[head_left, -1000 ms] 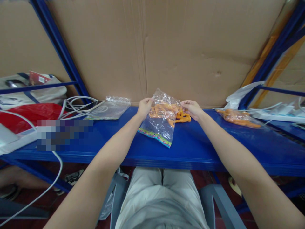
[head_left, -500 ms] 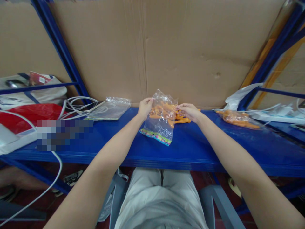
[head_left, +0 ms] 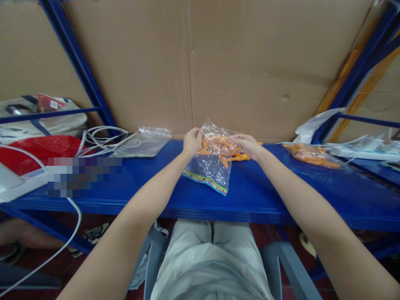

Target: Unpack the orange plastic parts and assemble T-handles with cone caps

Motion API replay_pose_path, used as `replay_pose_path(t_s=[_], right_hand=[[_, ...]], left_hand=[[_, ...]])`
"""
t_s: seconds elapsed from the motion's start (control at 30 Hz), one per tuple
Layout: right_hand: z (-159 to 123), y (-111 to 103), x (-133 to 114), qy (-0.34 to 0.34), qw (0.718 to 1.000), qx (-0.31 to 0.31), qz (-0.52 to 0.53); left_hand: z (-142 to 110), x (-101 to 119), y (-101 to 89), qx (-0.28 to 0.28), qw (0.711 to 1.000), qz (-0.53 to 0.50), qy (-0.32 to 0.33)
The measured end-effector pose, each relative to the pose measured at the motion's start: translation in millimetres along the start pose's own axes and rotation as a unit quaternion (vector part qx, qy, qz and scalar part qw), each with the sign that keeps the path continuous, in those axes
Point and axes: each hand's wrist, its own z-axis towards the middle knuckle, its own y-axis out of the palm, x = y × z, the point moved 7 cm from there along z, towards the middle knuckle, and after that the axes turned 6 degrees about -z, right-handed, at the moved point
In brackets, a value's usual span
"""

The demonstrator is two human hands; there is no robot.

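Clear bag (head_left: 210, 170), orange pieces (head_left: 218, 143) inside or behind it, left hand (head_left: 192, 142) pinching its edge, right hand (head_left: 249, 146) opposite, grip unclear

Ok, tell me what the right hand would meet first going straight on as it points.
Most likely the clear bag: the right hand points leftward at its upper part and seems to be right at its edge, perhaps touching, though depth is unclear.

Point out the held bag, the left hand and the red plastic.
Held bag (head_left: 210, 163), head view: clear film above the patterned strip.
Left hand (head_left: 192, 141), head view: back of the hand.
Red plastic (head_left: 54, 148), head view: its crumpled middle.
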Motion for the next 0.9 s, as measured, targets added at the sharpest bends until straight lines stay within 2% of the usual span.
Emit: replay_pose_path(t_s=[0.43, 0.6, 0.7, 0.8, 0.9], right_hand=[[1.7, -20.7, -5.0, -0.023, 0.992, 0.114, 0.045], [6.3, -50.1, -0.9, -0.041, 0.964, 0.238, 0.108], [9.9, -70.9, 4.4, -0.05, 0.943, 0.299, 0.139], [14.8, -84.8, 10.3, -0.058, 0.93, 0.328, 0.156], [16.7, -85.7, 14.5, -0.053, 0.925, 0.334, 0.171]], left_hand=[[0.2, -7.3, 1.8, 0.01, 0.992, -0.079, -0.102], [-1.0, -21.3, 2.5, 0.014, 0.979, -0.1, -0.179], [-4.1, -26.1, 9.9, -0.044, 0.966, -0.116, -0.228], [-12.7, -22.1, 20.8, -0.12, 0.943, -0.153, -0.271], [-28.3, -10.3, 38.4, -0.244, 0.906, -0.19, -0.289]])
